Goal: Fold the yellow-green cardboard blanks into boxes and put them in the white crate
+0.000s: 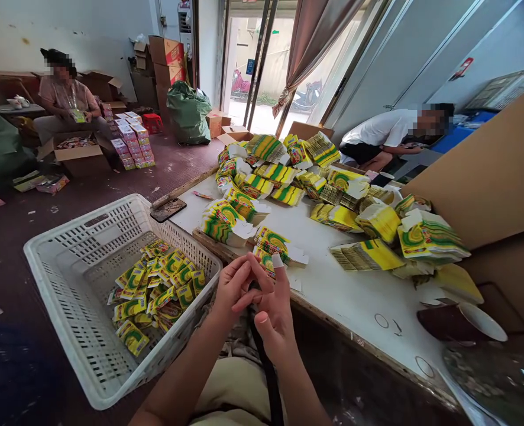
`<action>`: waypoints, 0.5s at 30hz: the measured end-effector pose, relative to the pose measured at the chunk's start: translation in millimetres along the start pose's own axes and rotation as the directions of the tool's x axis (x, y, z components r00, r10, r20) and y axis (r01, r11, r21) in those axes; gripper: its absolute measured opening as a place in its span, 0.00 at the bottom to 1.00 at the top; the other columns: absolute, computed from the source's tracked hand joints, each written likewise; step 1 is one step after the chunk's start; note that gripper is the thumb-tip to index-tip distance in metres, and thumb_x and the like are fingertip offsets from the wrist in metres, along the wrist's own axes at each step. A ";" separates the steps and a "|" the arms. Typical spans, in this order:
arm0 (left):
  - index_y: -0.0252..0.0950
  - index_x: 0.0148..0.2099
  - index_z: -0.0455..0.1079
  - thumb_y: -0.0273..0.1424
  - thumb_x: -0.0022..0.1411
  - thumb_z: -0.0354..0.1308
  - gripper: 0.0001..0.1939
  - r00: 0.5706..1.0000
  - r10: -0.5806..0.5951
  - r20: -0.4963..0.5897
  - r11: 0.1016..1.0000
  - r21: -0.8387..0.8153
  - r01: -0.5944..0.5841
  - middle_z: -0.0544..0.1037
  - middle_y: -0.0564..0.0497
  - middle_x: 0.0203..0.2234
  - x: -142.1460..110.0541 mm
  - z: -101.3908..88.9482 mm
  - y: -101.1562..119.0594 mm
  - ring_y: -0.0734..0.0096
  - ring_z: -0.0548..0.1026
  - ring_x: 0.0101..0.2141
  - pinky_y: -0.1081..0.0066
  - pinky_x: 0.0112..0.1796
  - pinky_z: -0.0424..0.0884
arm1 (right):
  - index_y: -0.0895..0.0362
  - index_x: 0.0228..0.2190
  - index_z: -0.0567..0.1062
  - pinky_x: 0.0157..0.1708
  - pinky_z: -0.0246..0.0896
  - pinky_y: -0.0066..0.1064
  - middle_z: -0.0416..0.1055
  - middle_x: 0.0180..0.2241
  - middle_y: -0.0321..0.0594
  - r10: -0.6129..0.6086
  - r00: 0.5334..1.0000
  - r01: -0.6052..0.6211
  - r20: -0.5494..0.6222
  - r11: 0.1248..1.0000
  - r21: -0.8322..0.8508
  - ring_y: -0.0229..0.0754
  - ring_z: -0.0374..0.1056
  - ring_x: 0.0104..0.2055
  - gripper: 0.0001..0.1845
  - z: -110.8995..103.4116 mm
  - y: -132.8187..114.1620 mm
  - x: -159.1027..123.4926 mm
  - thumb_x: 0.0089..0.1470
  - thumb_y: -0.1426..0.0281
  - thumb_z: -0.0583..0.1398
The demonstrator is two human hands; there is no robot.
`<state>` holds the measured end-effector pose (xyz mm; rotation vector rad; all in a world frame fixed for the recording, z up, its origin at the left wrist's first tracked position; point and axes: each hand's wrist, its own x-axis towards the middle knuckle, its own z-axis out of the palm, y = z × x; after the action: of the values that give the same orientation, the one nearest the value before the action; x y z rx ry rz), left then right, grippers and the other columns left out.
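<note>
My left hand (234, 289) and my right hand (274, 310) meet in front of me, over the table's near edge. The left fingers are bent and pressed together at a right fingertip; anything small between them is hidden. My right hand has its fingers apart, one upright with white tape around its tip, and no object shows in its palm. Just beyond them, stacks of flat yellow-and-green printed cartons (271, 241) lie on the white table (319, 296). To the left, a white plastic basket (58, 281) holds a heap of small yellow-green packets (164, 284).
A phone (168, 210) lies at the table's left corner. More carton stacks (372, 222) cover the far side. A dark mug (459, 322) stands at right, near a cardboard sheet (479, 142). Two people sit farther off, one left by an open box (79, 155), one bent over at right.
</note>
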<state>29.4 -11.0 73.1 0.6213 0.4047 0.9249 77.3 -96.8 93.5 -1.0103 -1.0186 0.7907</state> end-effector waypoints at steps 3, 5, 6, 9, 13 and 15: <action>0.34 0.39 0.79 0.39 0.51 0.71 0.16 0.999 -0.035 0.020 0.999 -0.026 0.036 0.81 0.49 0.33 0.5 0.1 1.1 0.75 0.78 0.33 0.81 0.33 0.73 | 0.39 0.67 0.40 0.35 0.73 0.42 0.50 0.69 0.52 -0.050 0.999 0.049 -0.006 0.998 -0.044 0.39 0.74 0.29 0.47 2.0 0.7 -1.7 0.57 0.47 0.59; 0.33 0.39 0.80 0.39 0.50 0.72 0.17 0.998 -0.054 0.038 0.997 -0.051 0.056 0.81 0.48 0.33 0.4 -0.3 1.7 0.75 0.78 0.32 0.81 0.34 0.73 | 0.39 0.67 0.39 0.35 0.73 0.42 0.50 0.69 0.51 -0.071 0.997 0.070 -0.005 0.996 -0.061 0.39 0.74 0.29 0.46 3.3 0.7 -2.0 0.58 0.48 0.58; 0.33 0.39 0.80 0.40 0.50 0.72 0.17 0.997 -0.061 0.048 0.996 -0.059 0.063 0.81 0.48 0.34 0.1 -0.5 1.8 0.75 0.78 0.32 0.81 0.33 0.73 | 0.39 0.67 0.39 0.34 0.73 0.42 0.50 0.69 0.51 -0.075 0.997 0.075 -0.005 0.995 -0.067 0.39 0.74 0.29 0.45 3.8 0.6 -1.9 0.58 0.48 0.58; 0.34 0.40 0.79 0.40 0.52 0.70 0.17 0.995 -0.076 0.067 0.995 -0.053 0.080 0.81 0.47 0.36 -1.1 -1.2 2.0 0.76 0.77 0.32 0.81 0.31 0.72 | 0.39 0.67 0.39 0.34 0.73 0.42 0.50 0.69 0.50 -0.081 0.997 0.080 -0.004 0.994 -0.072 0.42 0.75 0.32 0.45 5.0 0.9 -1.4 0.58 0.48 0.58; 0.34 0.40 0.79 0.38 0.52 0.70 0.15 0.994 -0.090 0.067 0.996 -0.021 0.092 0.80 0.49 0.33 -1.5 -2.9 2.4 0.77 0.77 0.30 0.82 0.28 0.69 | 0.40 0.67 0.38 0.34 0.73 0.43 0.50 0.68 0.51 -0.077 0.997 0.076 -0.006 0.993 -0.095 0.42 0.75 0.31 0.45 4.7 4.0 -1.9 0.59 0.49 0.58; 0.34 0.40 0.79 0.37 0.50 0.71 0.16 0.994 -0.092 0.064 0.996 -0.014 0.093 0.80 0.49 0.33 -1.0 -4.3 2.7 0.76 0.77 0.30 0.82 0.28 0.70 | 0.40 0.67 0.38 0.32 0.72 0.43 0.49 0.69 0.52 -0.069 0.998 0.068 -0.001 0.988 -0.140 0.43 0.75 0.31 0.45 3.9 6.7 -2.8 0.60 0.48 0.56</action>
<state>24.6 -9.2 71.7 0.6098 0.3655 0.8172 72.3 -95.9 87.1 -1.0906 -1.1097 0.6664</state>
